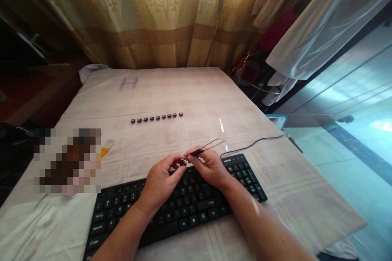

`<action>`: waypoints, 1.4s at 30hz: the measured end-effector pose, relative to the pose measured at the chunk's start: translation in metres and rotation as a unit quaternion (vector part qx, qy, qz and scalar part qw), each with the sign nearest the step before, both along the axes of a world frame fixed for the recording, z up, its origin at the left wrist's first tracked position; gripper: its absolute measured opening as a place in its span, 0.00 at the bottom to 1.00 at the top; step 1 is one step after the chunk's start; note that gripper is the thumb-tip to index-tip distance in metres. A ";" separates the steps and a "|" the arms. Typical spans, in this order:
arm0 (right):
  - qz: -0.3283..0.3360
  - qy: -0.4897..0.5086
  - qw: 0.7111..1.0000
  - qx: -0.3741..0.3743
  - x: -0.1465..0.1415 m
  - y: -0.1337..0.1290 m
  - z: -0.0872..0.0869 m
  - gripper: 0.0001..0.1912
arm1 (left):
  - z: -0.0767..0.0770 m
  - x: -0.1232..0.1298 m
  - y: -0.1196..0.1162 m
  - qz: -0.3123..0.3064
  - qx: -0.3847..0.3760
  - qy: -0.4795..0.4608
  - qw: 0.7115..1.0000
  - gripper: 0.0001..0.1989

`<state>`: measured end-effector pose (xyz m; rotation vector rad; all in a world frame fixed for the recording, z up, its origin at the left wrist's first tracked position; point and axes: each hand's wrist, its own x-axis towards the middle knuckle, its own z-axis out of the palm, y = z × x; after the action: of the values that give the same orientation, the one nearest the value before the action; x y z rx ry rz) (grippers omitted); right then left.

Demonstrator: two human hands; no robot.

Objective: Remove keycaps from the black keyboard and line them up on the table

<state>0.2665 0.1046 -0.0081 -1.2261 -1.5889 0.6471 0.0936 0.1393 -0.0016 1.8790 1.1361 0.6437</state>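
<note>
Hanging beyond the keyboard point(183, 208), a patterned gold curtain point(165, 16) is filling the background, and a pale counter point(196, 94) is stretching out beneath and around the keyboard. Pale garments point(294, 40) are hanging beyond the keyboard to its right. The black keyboard itself is lying at a slant on the counter, its far row showing bare sockets toward the left end. A white cloth point(61, 224) is lying left of the keyboard. Both hands are working close together above the keyboard's far edge: the left hand point(159, 177) is pinching a small dark piece point(183, 162) between thumb and fingers, and the right hand point(211, 167) is gripping the black handle of a wire tool point(197, 152), whose loop is pointing away to the right past that edge. A dark cable point(252, 142) is running from the keyboard's far side toward the right. A yellow-and-white item point(107, 149) is lying beyond the keyboard's left part, partly hidden by pixelation. Nine tiny black keycaps point(157, 118) are standing in a row beyond the keyboard, well apart from it.
</note>
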 end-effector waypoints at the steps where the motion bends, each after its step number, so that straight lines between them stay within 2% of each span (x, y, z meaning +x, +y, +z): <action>1: -0.018 0.003 1.000 0.005 0.000 0.000 -0.001 0.09 | -0.001 0.000 0.000 0.006 -0.009 -0.007 1.000 0.13; 4: -0.083 -0.013 0.996 0.035 0.005 0.002 -0.003 0.09 | -0.002 -0.002 0.002 0.040 -0.019 -0.041 0.998 0.16; 7: -0.099 -0.117 0.987 0.047 0.019 0.002 -0.004 0.13 | -0.003 -0.005 0.004 0.069 -0.028 -0.084 0.994 0.13; 10: -0.101 -0.260 0.960 0.006 0.035 0.002 -0.003 0.19 | -0.003 -0.006 0.005 0.098 -0.076 -0.140 0.982 0.15; 13: -0.092 -0.338 0.935 -0.048 0.046 -0.001 -0.002 0.23 | -0.003 -0.006 0.005 0.129 -0.119 -0.179 0.968 0.19; 20: -0.076 -0.405 0.905 -0.108 0.065 -0.007 0.003 0.22 | -0.002 -0.004 0.006 0.133 -0.169 -0.205 0.955 0.22; 23: -0.107 -0.416 0.899 -0.087 0.070 -0.009 0.012 0.22 | -0.003 -0.004 0.005 0.131 -0.161 -0.211 0.955 0.21; 25: -0.115 -0.401 0.908 -0.048 0.064 -0.010 0.024 0.19 | -0.005 -0.004 0.005 0.132 -0.147 -0.201 0.959 0.19; 27: -0.083 -0.364 0.928 -0.005 0.048 -0.010 0.038 0.17 | -0.006 -0.005 0.005 0.123 -0.139 -0.190 0.964 0.18; 29: 0.000 -0.326 0.945 0.005 0.029 -0.009 0.052 0.17 | -0.006 -0.006 0.005 0.101 -0.144 -0.194 0.965 0.17; 32: 0.088 -0.323 0.942 -0.001 0.008 -0.005 0.060 0.16 | -0.006 -0.007 0.006 0.060 -0.169 -0.223 0.958 0.17; 38: 0.104 -0.319 0.942 -0.008 0.006 0.004 0.056 0.14 | -0.006 -0.011 0.007 0.018 -0.185 -0.212 0.959 0.16; 42: 0.138 -0.322 0.937 0.002 0.005 0.007 0.057 0.14 | -0.006 -0.012 0.007 -0.009 -0.189 -0.213 0.959 0.17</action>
<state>0.2717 0.1117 0.0492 -1.2990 -2.3370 0.4270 0.0819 0.1460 -0.0080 1.3435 0.8824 0.7212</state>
